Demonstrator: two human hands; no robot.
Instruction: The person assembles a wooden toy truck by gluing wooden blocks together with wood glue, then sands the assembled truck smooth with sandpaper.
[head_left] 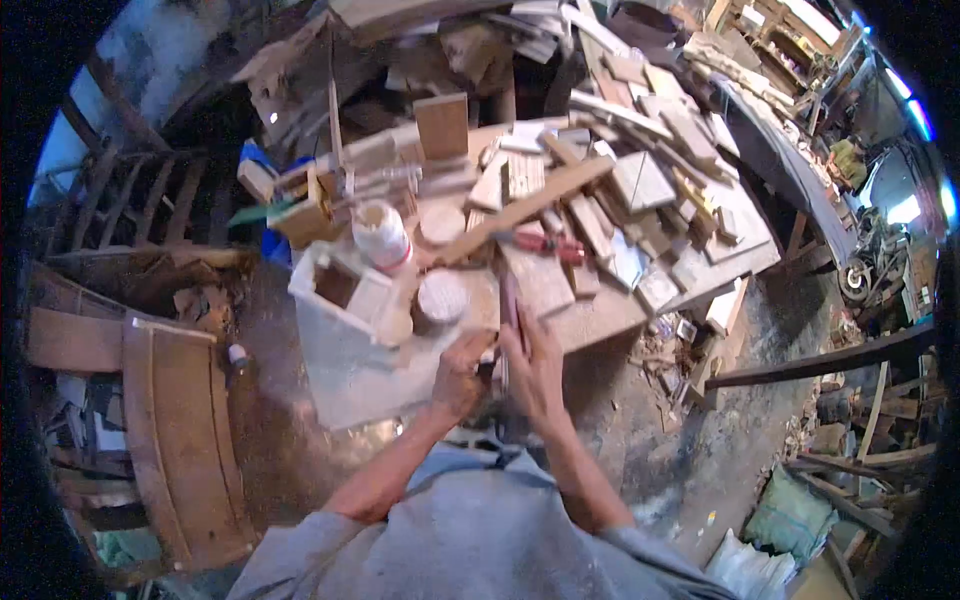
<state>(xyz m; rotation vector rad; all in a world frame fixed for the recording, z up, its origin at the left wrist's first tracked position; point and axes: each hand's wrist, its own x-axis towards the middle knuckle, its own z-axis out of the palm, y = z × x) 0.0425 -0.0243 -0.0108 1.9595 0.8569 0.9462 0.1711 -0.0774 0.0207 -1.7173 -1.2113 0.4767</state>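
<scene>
My right hand [536,368] is closed around a narrow, dark reddish-brown bar [510,305], which points away from me over the near edge of the worktable [350,385]. Its kind is not clear. Close beside it, my left hand [462,375] is closed, fingers curled towards the right hand; a small pale spot shows at its fingertips, too blurred to name. Beyond the hands lies a red-handled tool [545,245] on the wood pieces. A round pale wooden disc [443,297] and a long wooden strip [530,208] are also near.
A white open-topped tub [382,236] stands by a pale box frame [340,290] on the left. Heaped wood offcuts [640,180] cover the table's back and right. A wooden panel [185,430] stands at left; sacks [790,520] lie on the floor at right.
</scene>
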